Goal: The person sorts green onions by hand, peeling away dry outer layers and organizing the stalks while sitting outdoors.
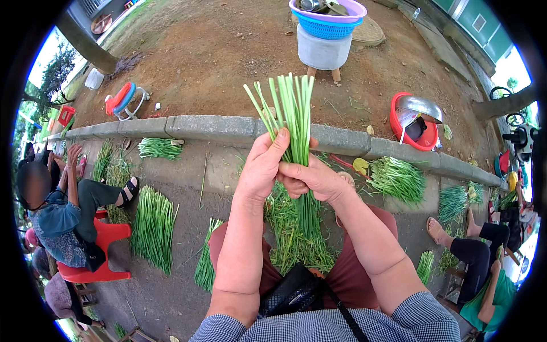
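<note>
Both my hands are closed around one bunch of long green stalks, likely garlic chives (299, 124), held in front of me with the pale cut ends pointing up and away. My left hand (267, 160) grips it from the left with the thumb lying up along the stalks. My right hand (310, 173) holds it just below, its thumb across the bunch. The darker leaf ends hang over a heap of loose green trimmings (295, 252) on the ground between my knees. A black bag (288, 295) rests on my lap.
Piles of chives lie left (154, 231) and right (397, 179). A stone curb (213, 128) crosses ahead; beyond it are a red basin (427, 139) and stacked baskets (327, 28) on a round stool. People sit at both sides, one on a red plastic chair (107, 243).
</note>
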The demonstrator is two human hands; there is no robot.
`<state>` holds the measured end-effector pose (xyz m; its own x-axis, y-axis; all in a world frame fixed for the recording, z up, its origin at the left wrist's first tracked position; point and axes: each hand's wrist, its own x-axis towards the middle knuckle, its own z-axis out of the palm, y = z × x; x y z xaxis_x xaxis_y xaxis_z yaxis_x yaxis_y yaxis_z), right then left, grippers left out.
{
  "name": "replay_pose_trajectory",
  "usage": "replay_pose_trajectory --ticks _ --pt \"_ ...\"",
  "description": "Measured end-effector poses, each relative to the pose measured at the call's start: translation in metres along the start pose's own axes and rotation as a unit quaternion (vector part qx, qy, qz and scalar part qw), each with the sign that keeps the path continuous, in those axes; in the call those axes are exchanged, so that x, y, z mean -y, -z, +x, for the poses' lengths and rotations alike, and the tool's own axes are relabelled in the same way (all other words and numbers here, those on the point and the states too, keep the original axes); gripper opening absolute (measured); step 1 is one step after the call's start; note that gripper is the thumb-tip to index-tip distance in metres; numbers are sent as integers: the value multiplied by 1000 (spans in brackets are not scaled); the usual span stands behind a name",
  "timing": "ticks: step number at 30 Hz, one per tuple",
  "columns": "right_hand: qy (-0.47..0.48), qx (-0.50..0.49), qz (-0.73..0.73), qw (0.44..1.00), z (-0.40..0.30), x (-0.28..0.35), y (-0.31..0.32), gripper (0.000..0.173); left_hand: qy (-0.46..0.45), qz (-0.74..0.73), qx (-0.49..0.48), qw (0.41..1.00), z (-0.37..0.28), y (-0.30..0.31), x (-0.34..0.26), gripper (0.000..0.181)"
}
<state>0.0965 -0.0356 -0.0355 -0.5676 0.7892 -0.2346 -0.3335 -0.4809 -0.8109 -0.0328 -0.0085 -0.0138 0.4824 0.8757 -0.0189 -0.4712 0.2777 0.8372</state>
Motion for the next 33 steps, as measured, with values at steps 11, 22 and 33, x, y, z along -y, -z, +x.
replay_pose_trajectory --ticks 11,22,33 --pt "41 -100 3 994 5 -1 4 38 -80 80 -114 987 4 2 3 14" --pt "75 -129 27 988 7 -5 1 33 -128 -25 -158 979 9 6 12 8" --pt "102 -183 58 976 5 2 6 32 -171 -100 -151 969 8 2 8 7"
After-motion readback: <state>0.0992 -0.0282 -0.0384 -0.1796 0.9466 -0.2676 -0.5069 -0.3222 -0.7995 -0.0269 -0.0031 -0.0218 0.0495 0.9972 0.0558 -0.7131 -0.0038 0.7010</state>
